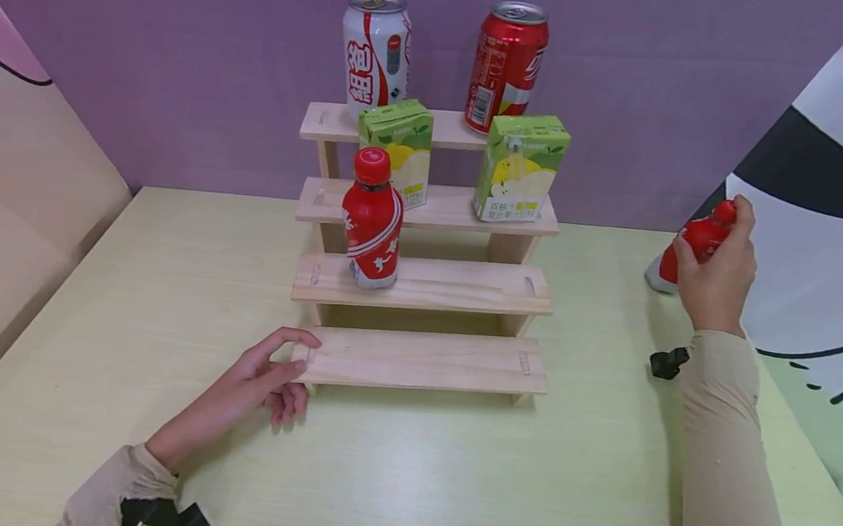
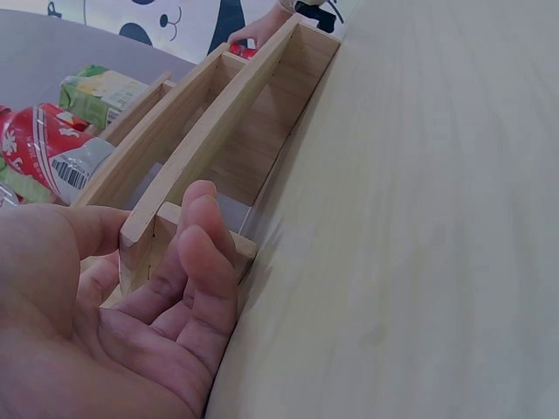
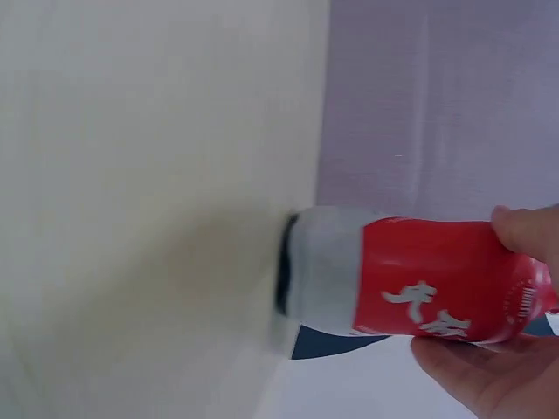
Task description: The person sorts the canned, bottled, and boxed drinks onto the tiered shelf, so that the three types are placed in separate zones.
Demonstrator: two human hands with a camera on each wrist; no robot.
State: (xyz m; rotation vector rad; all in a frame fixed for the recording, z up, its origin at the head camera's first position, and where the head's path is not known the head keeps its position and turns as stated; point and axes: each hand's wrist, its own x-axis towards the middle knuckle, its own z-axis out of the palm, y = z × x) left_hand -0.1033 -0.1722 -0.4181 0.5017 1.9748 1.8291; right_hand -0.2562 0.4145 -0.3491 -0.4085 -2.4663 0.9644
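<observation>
A wooden step stand [image 1: 420, 363] with stacked shelves stands mid-table. My left hand [image 1: 253, 378] grips the left end of its lowest shelf, thumb and a finger at the board's edge; the left wrist view shows that hand [image 2: 166, 305] close up, other fingers bent beside the stand's leg. At the far right, my right hand [image 1: 721, 277] holds a red bottle [image 1: 704, 238] by its upper part. In the right wrist view this bottle [image 3: 437, 279] has a pale lower end close to the table; whether it touches cannot be told. Another red bottle [image 1: 372, 225] stands on the second shelf from below.
Two green juice cartons [image 1: 521, 171] stand on the third shelf. On the top shelf are a white can [image 1: 374, 58] at left and a red can [image 1: 509, 66] at right. A purple wall [image 1: 228, 71] rises behind the table; a printed panel [image 1: 827, 273] borders the right.
</observation>
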